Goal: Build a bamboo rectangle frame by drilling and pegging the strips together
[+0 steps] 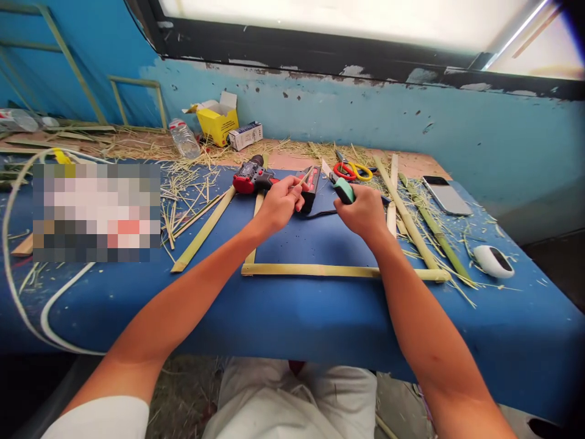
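Note:
My left hand (286, 201) is closed around a thin bamboo stick (307, 177), held between thumb and fingers above the drill's battery. In my right hand (364, 213) is a knife (343, 190) with a green and black handle, its blade pointing up and to the left. The blade and the stick are apart. A red and black cordless drill (249, 177) lies on its side beyond my left hand, partly hidden by it. Below both hands a bamboo strip (315, 270) runs across the blue tabletop (297, 311), joined with side strips in a frame shape.
Red scissors (343, 171) with a yellow-handled pair (363, 172) lie beyond my right hand. Bamboo shavings (192, 189) litter the table. At right are a phone (446, 195) and a white device (493, 261). A yellow box (218, 125) and plastic bottle (184, 139) stand near the wall.

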The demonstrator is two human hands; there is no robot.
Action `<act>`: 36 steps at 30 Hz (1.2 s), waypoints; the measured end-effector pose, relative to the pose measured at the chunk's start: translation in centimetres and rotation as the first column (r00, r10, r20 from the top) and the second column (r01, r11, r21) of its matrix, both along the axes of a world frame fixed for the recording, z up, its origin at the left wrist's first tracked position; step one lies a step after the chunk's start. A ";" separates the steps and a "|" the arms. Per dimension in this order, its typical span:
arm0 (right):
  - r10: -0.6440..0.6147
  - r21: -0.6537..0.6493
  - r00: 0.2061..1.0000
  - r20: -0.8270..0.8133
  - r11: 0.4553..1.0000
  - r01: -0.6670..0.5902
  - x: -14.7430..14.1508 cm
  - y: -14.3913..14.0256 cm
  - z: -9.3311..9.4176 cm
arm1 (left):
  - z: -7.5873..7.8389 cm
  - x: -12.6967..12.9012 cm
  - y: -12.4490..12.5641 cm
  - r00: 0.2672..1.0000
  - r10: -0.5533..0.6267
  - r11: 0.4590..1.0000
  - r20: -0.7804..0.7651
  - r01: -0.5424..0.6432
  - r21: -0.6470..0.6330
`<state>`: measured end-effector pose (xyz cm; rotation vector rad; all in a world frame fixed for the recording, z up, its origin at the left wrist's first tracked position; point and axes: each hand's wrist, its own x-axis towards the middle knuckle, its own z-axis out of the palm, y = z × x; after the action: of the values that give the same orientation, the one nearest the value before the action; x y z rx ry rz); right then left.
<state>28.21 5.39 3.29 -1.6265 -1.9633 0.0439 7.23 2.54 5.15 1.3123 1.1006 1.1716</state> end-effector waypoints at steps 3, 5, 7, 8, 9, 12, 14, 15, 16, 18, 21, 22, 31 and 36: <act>0.038 -0.049 0.998 0.051 0.998 -0.035 -0.2 -0.3 0.0 | -0.1 0.0 0.0 1.000 0.001 1.000 0.000 -0.001 0.016; 0.060 -0.076 0.995 0.083 0.996 -0.054 -0.5 -0.6 0.1 | -0.3 0.0 0.0 1.000 -0.001 0.999 -0.002 0.001 0.033; 0.080 -0.099 0.991 0.104 0.993 -0.070 -0.9 -0.9 0.2 | -0.5 -0.1 0.1 1.000 -0.008 0.999 -0.009 0.008 0.051; 0.087 -0.108 0.990 0.113 0.991 -0.075 -1.1 -1.0 0.3 | -0.6 -0.1 0.2 1.000 -0.014 0.998 -0.017 0.015 0.060; 0.092 -0.114 0.988 0.122 0.990 -0.078 -1.2 -1.1 0.3 | -0.7 -0.2 0.2 0.999 -0.019 0.997 -0.026 0.021 0.069; 0.087 -0.111 0.984 0.158 0.991 -0.070 -1.3 -1.3 0.3 | -0.8 -0.2 0.2 0.998 -0.026 0.995 -0.050 0.031 0.100; 0.065 -0.095 0.980 0.190 0.994 -0.047 -1.1 -1.2 0.3 | -0.7 -0.2 0.1 0.998 -0.028 0.994 -0.055 0.033 0.103; 0.048 -0.085 0.977 0.207 0.996 -0.031 -1.1 -1.2 0.3 | -0.5 -0.1 0.0 0.998 -0.028 0.995 -0.055 0.033 0.095; 0.029 -0.075 0.974 0.224 0.997 -0.013 -1.0 -1.1 0.3 | -0.4 -0.1 -0.1 0.998 -0.030 0.996 -0.052 0.034 0.081; -0.011 -0.054 0.968 0.249 0.998 0.025 -1.0 -1.1 0.4 | -0.1 0.1 -0.3 0.999 -0.032 0.998 -0.039 0.033 0.047; -0.058 -0.042 0.963 0.264 0.997 0.071 -1.2 -1.2 0.4 | 0.4 0.4 -0.5 0.999 -0.032 0.999 -0.011 0.033 0.022; -0.061 -0.045 0.963 0.262 0.996 0.076 -1.3 -1.2 0.5 | 0.5 0.4 -0.6 0.999 -0.032 0.999 -0.005 0.032 0.019; -0.365 -0.004 0.931 0.032 0.931 0.365 3.8 1.8 0.9 | 0.4 0.6 -1.3 1.000 -0.029 0.998 -0.008 0.029 0.062; -0.248 -0.005 0.969 0.008 0.969 0.248 2.9 1.3 0.7 | -0.6 0.5 -0.7 0.999 -0.004 0.979 -0.039 0.012 0.203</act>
<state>31.10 6.71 4.02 -1.8659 -1.7519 -0.0535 7.73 1.88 4.52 1.4994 1.0222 1.2838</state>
